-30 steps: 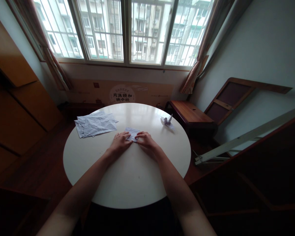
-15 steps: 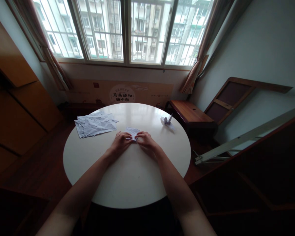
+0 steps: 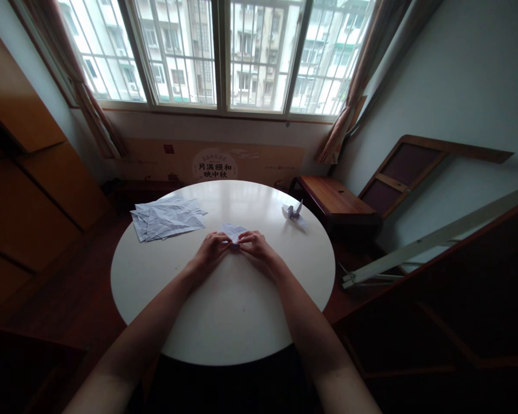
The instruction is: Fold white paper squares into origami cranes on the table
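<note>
A small piece of folded paper, pale and creased, lies on the white round table in front of me. On its left near edge, my left hand pinches it with thumb and fingertips. My right hand grips the right near edge the same way, its fingertips close to the left ones. The fingers cover the paper's near corner, so the exact fold there is hidden.
Creased paper sheets lie in a loose pile at the table's left. A folded paper crane stands at the right. Beyond the table are a wooden bench and a printed cardboard panel under the window.
Both hands have shifted very slightly at the paper's near edge, and the near part of the paper looks folded up a little more. The pile and the crane have stayed put.
</note>
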`<state>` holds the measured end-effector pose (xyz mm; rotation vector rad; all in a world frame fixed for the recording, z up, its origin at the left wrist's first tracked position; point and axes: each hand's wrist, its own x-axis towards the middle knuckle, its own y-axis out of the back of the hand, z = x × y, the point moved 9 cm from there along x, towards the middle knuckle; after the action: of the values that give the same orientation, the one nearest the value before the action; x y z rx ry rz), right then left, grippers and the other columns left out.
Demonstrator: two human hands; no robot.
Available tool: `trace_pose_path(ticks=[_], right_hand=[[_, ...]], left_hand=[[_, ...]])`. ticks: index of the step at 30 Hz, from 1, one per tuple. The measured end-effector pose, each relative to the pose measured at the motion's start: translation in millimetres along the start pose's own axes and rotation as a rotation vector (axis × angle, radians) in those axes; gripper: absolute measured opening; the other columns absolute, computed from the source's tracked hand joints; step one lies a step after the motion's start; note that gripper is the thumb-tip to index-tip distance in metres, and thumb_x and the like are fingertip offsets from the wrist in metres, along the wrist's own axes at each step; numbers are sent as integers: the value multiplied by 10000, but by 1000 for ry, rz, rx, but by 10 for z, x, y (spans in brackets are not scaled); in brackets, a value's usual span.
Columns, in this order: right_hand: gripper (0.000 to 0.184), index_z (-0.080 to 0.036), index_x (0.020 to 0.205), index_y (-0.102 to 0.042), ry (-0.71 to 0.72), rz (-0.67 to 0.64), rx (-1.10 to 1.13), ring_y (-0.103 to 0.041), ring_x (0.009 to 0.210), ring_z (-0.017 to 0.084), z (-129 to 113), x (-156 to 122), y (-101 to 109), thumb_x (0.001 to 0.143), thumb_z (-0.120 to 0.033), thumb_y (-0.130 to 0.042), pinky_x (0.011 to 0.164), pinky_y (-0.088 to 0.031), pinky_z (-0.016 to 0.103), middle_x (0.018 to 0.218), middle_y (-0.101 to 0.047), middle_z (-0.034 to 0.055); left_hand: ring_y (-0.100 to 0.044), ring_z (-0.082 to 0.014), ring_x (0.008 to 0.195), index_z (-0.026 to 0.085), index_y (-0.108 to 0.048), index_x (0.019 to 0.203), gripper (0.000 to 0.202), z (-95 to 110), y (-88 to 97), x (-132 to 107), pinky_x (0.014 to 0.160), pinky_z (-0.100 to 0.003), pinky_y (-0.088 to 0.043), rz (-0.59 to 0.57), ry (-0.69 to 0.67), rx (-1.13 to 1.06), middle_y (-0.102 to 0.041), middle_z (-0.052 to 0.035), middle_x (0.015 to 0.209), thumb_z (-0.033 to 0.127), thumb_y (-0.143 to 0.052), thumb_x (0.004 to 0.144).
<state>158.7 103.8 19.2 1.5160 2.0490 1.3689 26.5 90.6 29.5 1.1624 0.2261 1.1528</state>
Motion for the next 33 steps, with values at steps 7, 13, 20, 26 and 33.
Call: trace_pose_path(ticks=[7,13,20,26,33], right_hand=[[144,-282,911,-757,-59,28,-41,-601,1032,215,110,32,14,819,-255,-650,978,-418,370,1071,-703,18],[177,-266,952,-733,-186,53,-88,-575,1081,235,270,37,69,832,-238,-605,978,-423,389,1083,-698,30],[161,-259,923,-727,-257,98,-100,-565,1101,258,289,11,128,821,-255,-603,976,-411,430,1061,-703,31],[179,-275,920,-740,-249,72,-11,-627,1026,226,223,18,113,816,-231,-602,957,-427,384,952,-738,1],[192,-300,934,-737,-334,70,-32,-661,929,211,272,6,124,844,-264,-571,910,-436,361,914,-744,0]], left_hand=[[-646,-202,863,230,-728,846,173,8,-1,-17,889,-330,-463,11,33,24,-716,-45,898,364,-620,827],[-643,-213,907,223,-728,806,125,4,100,-36,889,-336,-464,63,121,52,-713,-54,930,260,-608,810],[-649,-217,898,216,-726,815,132,-36,94,-36,861,-327,-481,65,145,13,-711,-56,938,226,-596,792],[-641,-200,914,214,-700,849,137,-43,6,-25,844,-294,-481,20,76,-71,-694,-46,953,243,-572,813],[-641,-188,865,208,-683,812,207,-36,2,-19,819,-282,-480,24,49,-106,-689,-42,929,341,-530,857]])
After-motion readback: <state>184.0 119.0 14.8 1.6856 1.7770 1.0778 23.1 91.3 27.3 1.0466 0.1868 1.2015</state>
